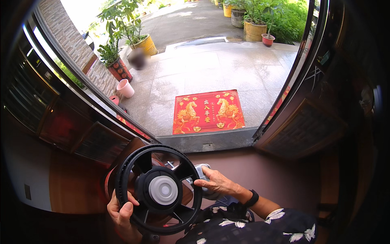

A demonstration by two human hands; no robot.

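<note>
My left hand (122, 209) has its fingers wrapped on the black wheel (162, 190) at eight o'clock. The wheel is at seven o'clock from the red mat (209, 112). My right hand (217, 181) is at three o'clock, thumb by the rim, fingers over a grey thing (212, 194); I can't tell if they squeeze. If my left hand slips, the wheel might tip

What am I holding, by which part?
Your left hand grips the black wheel by its lower-left rim; the right hand may grip its right side.
</note>
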